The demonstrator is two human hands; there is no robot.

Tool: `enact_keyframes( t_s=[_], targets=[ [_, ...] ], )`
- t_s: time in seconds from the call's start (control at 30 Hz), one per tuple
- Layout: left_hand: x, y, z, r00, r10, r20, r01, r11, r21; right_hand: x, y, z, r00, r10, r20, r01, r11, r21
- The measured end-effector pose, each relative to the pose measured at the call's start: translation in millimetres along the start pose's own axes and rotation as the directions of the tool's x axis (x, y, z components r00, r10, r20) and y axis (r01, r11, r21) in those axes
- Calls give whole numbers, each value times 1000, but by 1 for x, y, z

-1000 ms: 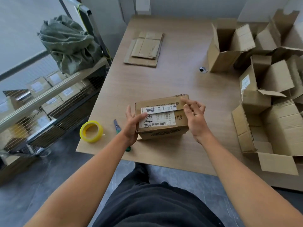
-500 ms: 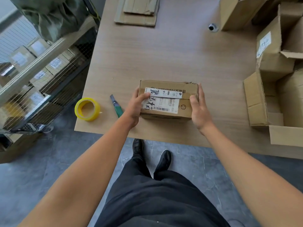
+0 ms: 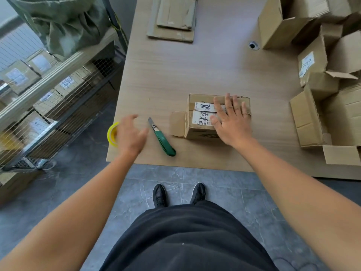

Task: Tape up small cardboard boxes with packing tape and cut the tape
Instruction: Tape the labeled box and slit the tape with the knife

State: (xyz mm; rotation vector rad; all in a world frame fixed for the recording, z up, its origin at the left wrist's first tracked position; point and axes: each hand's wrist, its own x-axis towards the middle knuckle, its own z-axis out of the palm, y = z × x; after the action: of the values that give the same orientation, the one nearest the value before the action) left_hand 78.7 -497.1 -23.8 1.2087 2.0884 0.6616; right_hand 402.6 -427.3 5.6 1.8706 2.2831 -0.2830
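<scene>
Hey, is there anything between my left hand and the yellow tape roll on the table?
Nothing visible. The left hand is open right at the tape, covering part of it. The knife lies on the hand's other side, toward the box, so it is out of the way.

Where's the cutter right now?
Head view: the green cutter lies on the table near its front edge, left of centre, between the left hand by the tape roll and the box under the right hand.
</scene>
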Motion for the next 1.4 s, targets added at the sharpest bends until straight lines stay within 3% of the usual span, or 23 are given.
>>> enact_keyframes(
  t_s=[0.07, 0.13, 0.23, 0.37, 0.5, 0.6, 0.67, 0.77, 0.9, 1.0, 1.1, 1.17, 1.27, 1.33, 1.4],
  targets=[
    [-5, -56, -24, 996, -10, 91, -22, 936, 352, -3, -7, 2, 1000, 18, -20, -19, 1000, -12],
    [-6, -92, -29, 966, 101, 237, -215, 822, 527, -3, -11, 2, 999, 33, -34, -33, 999, -4],
    [0, -86, -34, 947, 275, 166, -322, 806, 498, -3, -11, 1, 999, 31, -39, -30, 999, 9],
    [4, -14, -38, 887, 447, 118, -452, 786, 422, -5, -9, 0, 996, 5, -86, 2, 997, 82],
    [-4, 75, -5, 661, 728, 184, -740, 592, 320, -13, -8, -3, 979, -10, -202, 63, 964, 260],
    [-10, 122, 33, 543, 792, 280, -829, 454, 325, -17, -5, -6, 959, 22, -282, 118, 875, 470],
    [-11, 132, 52, 530, 772, 350, -837, 413, 358, -18, -4, -7, 947, 32, -318, 163, 808, 566],
    [-8, 128, 61, 512, 797, 321, -842, 390, 373, -17, -3, -6, 906, 94, -412, 210, 746, 632],
    [-3, 125, 63, 508, 821, 260, -831, 388, 399, -10, -6, -10, 912, 191, -363, 101, 753, 650],
    [-1, 130, 66, 521, 811, 266, -825, 400, 400, -8, -2, -16, 911, 155, -382, 164, 714, 681],
    [4, 132, 66, 520, 824, 225, -818, 405, 408, -15, 19, -20, 950, 114, -291, 200, 493, 847],
    [8, 138, 67, 523, 829, 196, -808, 408, 425, -22, 42, -23, 961, 228, -159, 100, 252, 963],
    [11, 146, 76, 486, 845, 224, -821, 353, 450, -24, 81, -20, 925, 372, 75, -50, -78, 996],
    [12, 150, 83, 467, 851, 241, -821, 316, 476, -17, 92, -18, 927, 307, 214, -141, -242, 960],
    [15, 152, 87, 467, 855, 227, -811, 312, 494, -8, 93, -19, 928, 229, 292, -207, -335, 919]
  ],
)
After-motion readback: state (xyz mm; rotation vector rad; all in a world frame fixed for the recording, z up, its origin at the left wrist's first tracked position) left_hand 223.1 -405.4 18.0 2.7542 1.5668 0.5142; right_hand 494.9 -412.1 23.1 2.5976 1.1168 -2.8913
